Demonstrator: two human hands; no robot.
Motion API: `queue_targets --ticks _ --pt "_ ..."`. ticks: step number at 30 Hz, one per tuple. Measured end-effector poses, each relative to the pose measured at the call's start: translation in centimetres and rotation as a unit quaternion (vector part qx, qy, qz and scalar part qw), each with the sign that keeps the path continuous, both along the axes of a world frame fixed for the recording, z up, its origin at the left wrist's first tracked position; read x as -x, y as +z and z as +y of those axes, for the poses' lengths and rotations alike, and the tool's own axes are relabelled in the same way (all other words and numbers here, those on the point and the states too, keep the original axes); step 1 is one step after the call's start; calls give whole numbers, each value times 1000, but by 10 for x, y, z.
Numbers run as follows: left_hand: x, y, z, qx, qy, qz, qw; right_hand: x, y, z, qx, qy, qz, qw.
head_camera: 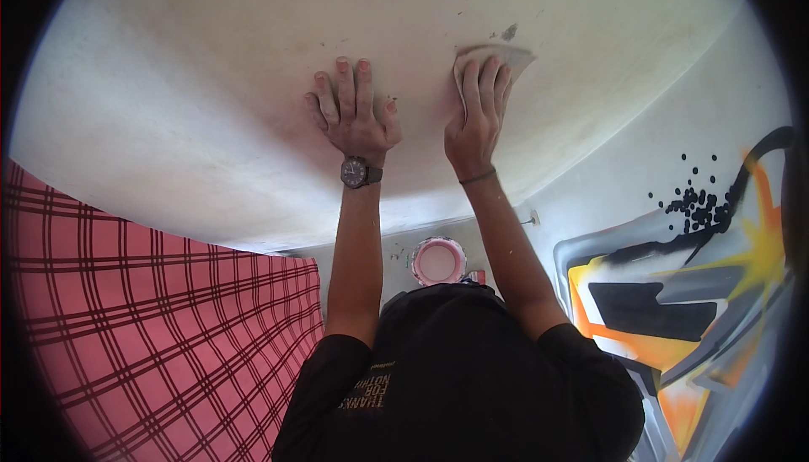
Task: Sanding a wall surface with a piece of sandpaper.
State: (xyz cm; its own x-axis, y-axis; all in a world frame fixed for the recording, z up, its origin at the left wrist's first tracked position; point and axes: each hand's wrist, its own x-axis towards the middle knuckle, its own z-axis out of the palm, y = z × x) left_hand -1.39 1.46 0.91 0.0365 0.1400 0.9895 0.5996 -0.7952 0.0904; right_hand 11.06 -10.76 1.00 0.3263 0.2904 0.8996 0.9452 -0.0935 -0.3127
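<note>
My left hand point(354, 108) lies flat against a pale plastered wall point(253, 51), fingers spread, with a dark wristwatch point(355, 172) on the wrist. To its right, my right hand point(481, 98) presses a thin, bent sheet point(521, 57), which looks like sandpaper, on the same wall. The sheet curls up along the thumb side, and its far corner is blurred. Just beyond the sheet the wall has a dark chipped spot point(509, 32). Pale dust covers the fingers of both hands.
On the floor below stands a round tub point(437, 262) of pale pink contents, a paintbrush point(478, 277) beside it. Pink checked cloth point(170, 329) hangs at the left. A side wall point(632, 165) with painted graffiti point(657, 310) rises at the right, a small fixture point(535, 218) near its corner.
</note>
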Motion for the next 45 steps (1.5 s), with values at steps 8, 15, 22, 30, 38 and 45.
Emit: queue_targets --ticks 8,15,22,30,38,45 --pt "1 0 -1 -11 1 26 1000 -3 65 4 -62 -4 -39 997" --pt "-5 0 -6 -13 -4 26 1000 -4 -10 -10 -7 7 19 1000" --pt "-12 -2 -6 -11 -8 3 1000 -23 85 -2 -80 -6 -42 996" --pt "-11 0 -7 -20 -3 24 999 -24 10 -17 -10 -23 -13 1000" --pt "-10 -2 -7 -17 7 25 1000 -31 84 -7 -77 -20 -62 995" --pt "-4 0 -4 -21 1 22 1000 -18 2 -18 19 -12 -10 1000"
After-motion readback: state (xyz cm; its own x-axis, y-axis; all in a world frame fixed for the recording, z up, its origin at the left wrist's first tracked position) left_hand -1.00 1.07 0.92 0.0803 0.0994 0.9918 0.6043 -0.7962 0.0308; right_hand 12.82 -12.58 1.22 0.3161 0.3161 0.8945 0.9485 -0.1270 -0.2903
